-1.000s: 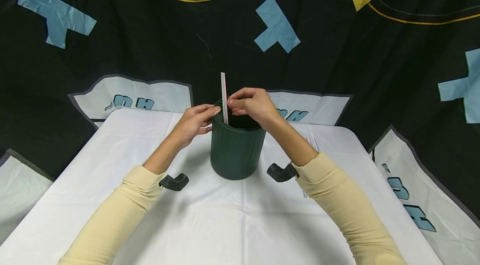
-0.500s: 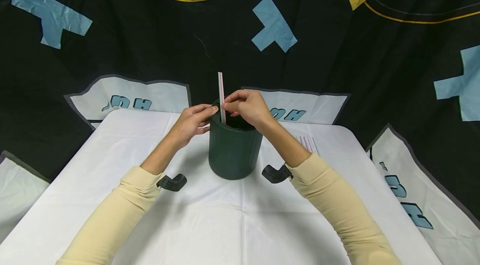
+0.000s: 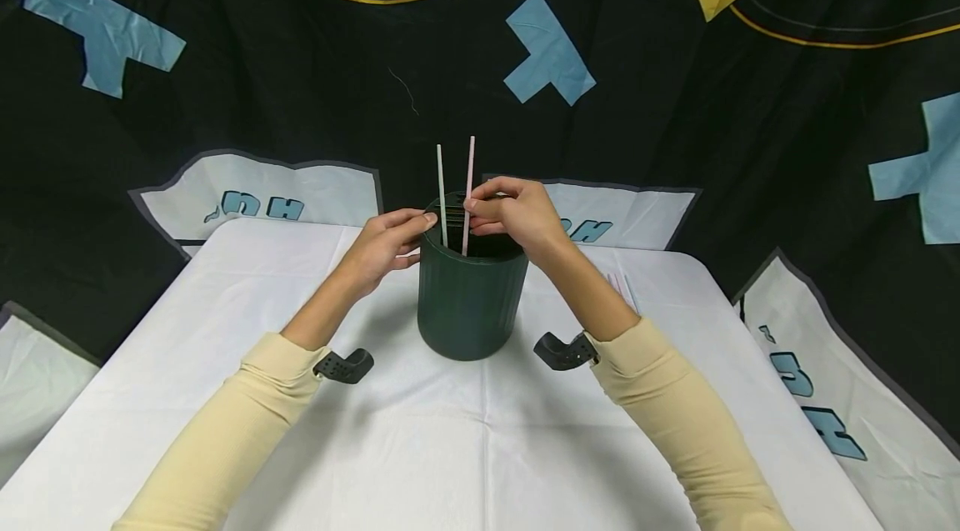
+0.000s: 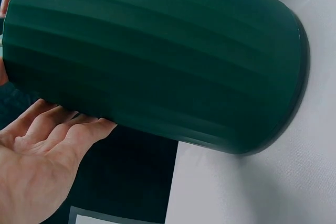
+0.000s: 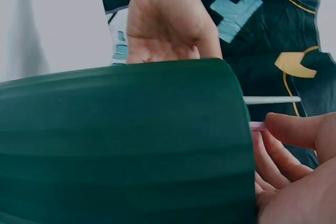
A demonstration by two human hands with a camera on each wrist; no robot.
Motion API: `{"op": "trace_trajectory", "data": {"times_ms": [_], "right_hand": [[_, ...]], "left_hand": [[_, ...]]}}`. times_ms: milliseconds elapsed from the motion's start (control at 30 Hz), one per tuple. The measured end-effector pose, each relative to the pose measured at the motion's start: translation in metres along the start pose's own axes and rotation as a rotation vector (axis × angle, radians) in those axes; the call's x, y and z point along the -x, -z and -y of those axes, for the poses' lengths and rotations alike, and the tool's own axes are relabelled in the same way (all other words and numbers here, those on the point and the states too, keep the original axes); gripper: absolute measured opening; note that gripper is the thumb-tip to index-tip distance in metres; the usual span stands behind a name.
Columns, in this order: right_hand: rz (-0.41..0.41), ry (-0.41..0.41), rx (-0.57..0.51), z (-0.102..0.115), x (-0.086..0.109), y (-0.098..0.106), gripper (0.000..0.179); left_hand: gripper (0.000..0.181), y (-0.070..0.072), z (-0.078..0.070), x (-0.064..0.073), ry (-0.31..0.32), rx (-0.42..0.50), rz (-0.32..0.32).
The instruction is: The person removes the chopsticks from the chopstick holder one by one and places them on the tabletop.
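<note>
A dark green bin (image 3: 471,310) stands upright on the white table. My left hand (image 3: 386,247) holds its left side, with the thumb at the rim and the fingers (image 4: 68,124) against the outer wall. Between thumb and fingertips my right hand (image 3: 517,214) pinches a pink straw (image 3: 468,168), which stands nearly upright with its lower end inside the bin. A pale whitish straw (image 3: 441,181) leans upright at the inner left of the rim, apart from the pink one. Both lower ends are hidden by the bin wall, though the two straws (image 5: 273,99) show past the rim in the right wrist view.
Several thin coloured straws (image 3: 624,289) lie on the table right of the bin, partly behind my right forearm. The white table (image 3: 420,448) extends around the bin. Behind it hangs a black cloth (image 3: 337,81) with blue and yellow shapes.
The pink straw and the pale straw stood close together; now the pink one is apart, moved right and slightly up with my right hand. My left hand stays on the bin.
</note>
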State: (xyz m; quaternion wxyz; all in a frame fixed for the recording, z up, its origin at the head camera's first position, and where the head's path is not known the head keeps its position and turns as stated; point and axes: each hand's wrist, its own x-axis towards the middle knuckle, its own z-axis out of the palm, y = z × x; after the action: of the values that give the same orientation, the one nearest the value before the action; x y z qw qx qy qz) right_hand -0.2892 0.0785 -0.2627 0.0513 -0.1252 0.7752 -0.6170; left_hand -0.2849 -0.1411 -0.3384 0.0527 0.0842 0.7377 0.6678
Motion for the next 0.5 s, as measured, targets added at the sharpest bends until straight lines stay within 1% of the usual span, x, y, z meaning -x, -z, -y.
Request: {"op": "trace_trajectory", "data": {"times_ms": [300,500], "right_hand": [[-0.06,-0.017,-0.147,0.003,0.005,0.021,0.012],[-0.124,0.02,-0.26,-0.001,0.006,0.032,0.009]], "left_hand": [[0.05,-0.001,-0.001,0.001,-0.003,-0.011,-0.011],[0.05,-0.002,0.0,0.001,-0.001,-0.009,-0.012]]}}
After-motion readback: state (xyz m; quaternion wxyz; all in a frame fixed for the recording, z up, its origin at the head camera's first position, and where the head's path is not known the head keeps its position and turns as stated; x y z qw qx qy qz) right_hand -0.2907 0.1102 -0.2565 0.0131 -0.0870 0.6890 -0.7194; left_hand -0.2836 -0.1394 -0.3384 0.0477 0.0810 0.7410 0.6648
